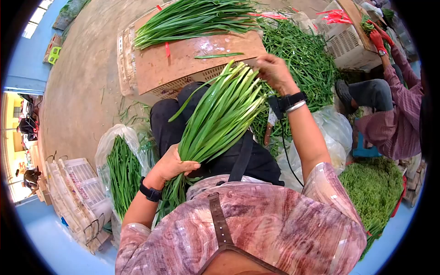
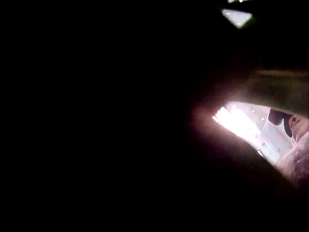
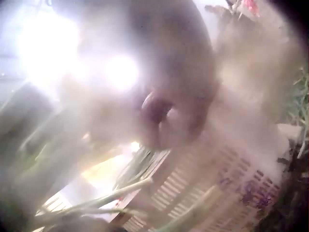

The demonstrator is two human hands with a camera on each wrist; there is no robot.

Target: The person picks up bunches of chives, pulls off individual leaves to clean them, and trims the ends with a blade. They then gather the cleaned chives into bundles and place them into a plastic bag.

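A thick bunch of garlic chives (image 1: 220, 114) lies across the person's lap, pale stem ends toward the upper right. My left hand (image 1: 172, 164) grips it around the lower leaves, thumb across the front. The left wrist view is mostly dark, blocked by something close. Right at the pale stem ends is my right hand (image 1: 274, 72), its fingers curled. In the blurred right wrist view, the curled right fingers (image 3: 181, 116) meet near the thumb above a few loose stems (image 3: 120, 191); nothing shows clearly between them.
More chives (image 1: 192, 23) lie on a board (image 1: 151, 68) over a crate. A knife (image 1: 268, 133) stands beside the right leg near loose greens (image 1: 302, 68). A bag of chives (image 1: 121, 174) stands at left, near stacked crates (image 1: 78, 188). Another person (image 1: 389, 105) sits at right.
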